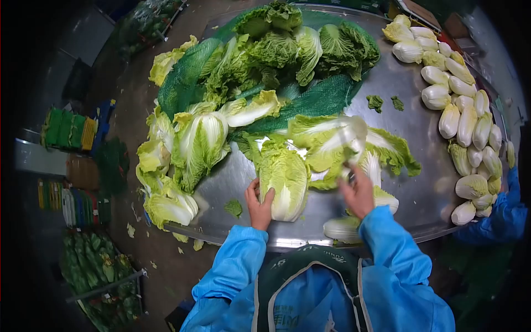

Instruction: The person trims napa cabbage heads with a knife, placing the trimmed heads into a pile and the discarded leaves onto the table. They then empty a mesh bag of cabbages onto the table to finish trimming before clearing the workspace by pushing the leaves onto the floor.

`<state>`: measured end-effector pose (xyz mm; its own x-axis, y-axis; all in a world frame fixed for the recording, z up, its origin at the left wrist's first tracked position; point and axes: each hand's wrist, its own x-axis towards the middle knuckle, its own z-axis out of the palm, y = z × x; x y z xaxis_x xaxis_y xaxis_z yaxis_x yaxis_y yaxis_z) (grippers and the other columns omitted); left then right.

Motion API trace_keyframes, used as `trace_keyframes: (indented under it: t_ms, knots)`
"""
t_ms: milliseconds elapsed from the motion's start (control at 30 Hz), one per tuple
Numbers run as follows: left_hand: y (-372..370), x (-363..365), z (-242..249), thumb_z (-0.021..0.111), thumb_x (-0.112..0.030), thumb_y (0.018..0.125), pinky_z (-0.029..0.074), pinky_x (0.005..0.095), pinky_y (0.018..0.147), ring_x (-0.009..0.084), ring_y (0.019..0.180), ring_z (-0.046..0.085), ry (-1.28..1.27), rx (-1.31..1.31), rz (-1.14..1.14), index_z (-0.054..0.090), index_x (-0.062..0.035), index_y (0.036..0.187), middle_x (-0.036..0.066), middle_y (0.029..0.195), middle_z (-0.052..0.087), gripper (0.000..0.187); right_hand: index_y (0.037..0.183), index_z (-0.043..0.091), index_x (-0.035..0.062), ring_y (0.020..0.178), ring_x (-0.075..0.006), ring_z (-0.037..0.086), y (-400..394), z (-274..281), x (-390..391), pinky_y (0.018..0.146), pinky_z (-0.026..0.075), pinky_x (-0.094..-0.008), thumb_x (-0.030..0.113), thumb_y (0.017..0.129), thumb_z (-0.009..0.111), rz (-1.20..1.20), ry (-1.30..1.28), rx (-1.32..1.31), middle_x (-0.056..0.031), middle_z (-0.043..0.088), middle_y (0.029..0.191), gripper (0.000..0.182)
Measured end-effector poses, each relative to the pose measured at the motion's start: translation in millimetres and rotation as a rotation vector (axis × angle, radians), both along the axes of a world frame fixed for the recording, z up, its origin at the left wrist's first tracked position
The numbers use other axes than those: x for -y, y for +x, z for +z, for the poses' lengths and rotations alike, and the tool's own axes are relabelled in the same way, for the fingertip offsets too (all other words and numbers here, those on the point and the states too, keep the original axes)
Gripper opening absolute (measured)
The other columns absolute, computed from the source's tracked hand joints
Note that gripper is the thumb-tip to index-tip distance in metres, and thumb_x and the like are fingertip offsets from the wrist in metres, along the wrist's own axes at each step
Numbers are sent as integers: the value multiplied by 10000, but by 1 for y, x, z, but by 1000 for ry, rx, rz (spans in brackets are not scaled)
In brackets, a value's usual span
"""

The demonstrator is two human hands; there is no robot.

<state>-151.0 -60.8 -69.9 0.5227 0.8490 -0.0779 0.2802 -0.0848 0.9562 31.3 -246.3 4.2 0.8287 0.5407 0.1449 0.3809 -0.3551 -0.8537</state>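
My left hand (pixel 260 205) grips the left side of a trimmed Chinese cabbage (pixel 284 180), which lies with its white base toward me. My right hand (pixel 357 191) is closed around what looks like a knife (pixel 350 172); its broad upper part is smeared by motion. Loose outer cabbage leaves (pixel 321 144) lie beyond and right of the cabbage, behind that blur. Another whole Chinese cabbage (pixel 202 138) rests to the left among more leaves. Close to my right wrist, a pale trimmed cabbage (pixel 342 229) lies at the table's near edge, partly hidden by my sleeve.
Untrimmed cabbages (pixel 276 47) are heaped on a green mesh bag (pixel 326 99) at the back of the metal table (pixel 420 166). Many trimmed cabbages (pixel 466 124) line its right side. Cast-off leaves (pixel 168 205) pile at the left edge. Another person's blue sleeve (pixel 495 216) shows at far right.
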Motion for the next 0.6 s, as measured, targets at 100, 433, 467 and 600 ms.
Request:
trace_keyframes:
  t_ms: [100, 433, 467, 600]
  knots:
    - [1, 4, -3, 690, -223, 773, 396, 335, 884, 230, 973, 492, -50, -64, -23, 491, -10, 1219, 130, 1071, 503, 533, 1000, 585, -7, 571, -152, 526, -40, -15, -11, 536, 445, -306, 304, 778, 703, 124, -182, -602, -81, 560, 654, 400]
    - [12, 32, 49, 702, -200, 761, 375, 360, 978, 244, 1127, 482, -322, 84, -42, 400, -15, 1288, 137, 1250, 452, 635, 1202, 518, -34, 897, -152, 612, -52, -10, -45, 781, 491, -284, 147, 796, 699, 111, 118, -794, -168, 652, 970, 480]
    - [15, 33, 50, 717, -135, 741, 389, 361, 975, 250, 1156, 461, -419, 168, -4, 340, -6, 1307, 143, 1286, 428, 692, 1190, 533, -32, 916, -136, 603, -49, -11, -45, 800, 486, -281, 113, 803, 687, 116, 254, -729, -161, 653, 983, 441]
    - [21, 18, 27, 624, -100, 818, 390, 385, 988, 253, 1164, 477, -802, 370, -87, 316, -16, 1348, 137, 1300, 462, 619, 1064, 613, 1, 795, -175, 648, -26, -1, -59, 711, 506, -294, 133, 810, 673, 121, 179, -501, -142, 674, 900, 292]
